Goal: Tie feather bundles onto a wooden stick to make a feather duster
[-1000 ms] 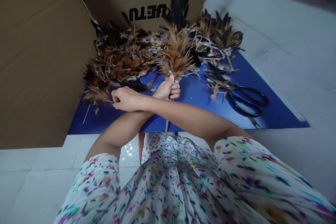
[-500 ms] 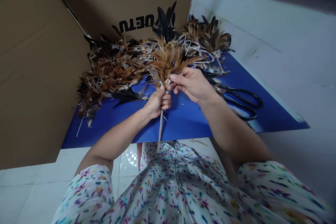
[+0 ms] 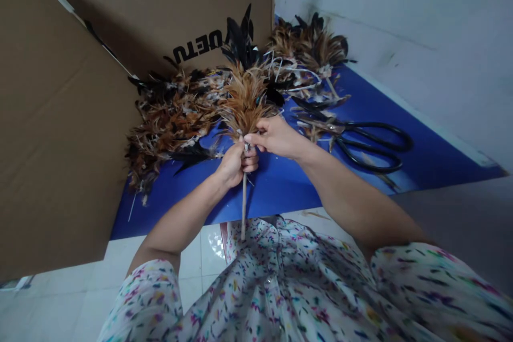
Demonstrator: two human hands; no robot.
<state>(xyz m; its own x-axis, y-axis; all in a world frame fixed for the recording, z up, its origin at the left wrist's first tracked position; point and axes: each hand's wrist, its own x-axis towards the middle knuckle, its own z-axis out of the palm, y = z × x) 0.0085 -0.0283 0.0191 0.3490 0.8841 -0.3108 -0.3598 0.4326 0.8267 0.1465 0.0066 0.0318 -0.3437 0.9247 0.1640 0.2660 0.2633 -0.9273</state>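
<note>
Feathers (image 3: 245,97), wispy and tan, crown a slim stick (image 3: 243,206) clasped by the left hand (image 3: 235,164), grip of the right hand (image 3: 278,137) unclear.

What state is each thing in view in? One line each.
left hand, closed around the stick
right hand, pinching at the feather base; what it grips is too small to tell
stick, held, lower end bare
feather bunch, fanned out at the stick's top
scissors, unheld on the table; blades partly hidden
feather pile, heaped, messy
white string, loose loops
cardboard, standing
table, partly covered
</note>
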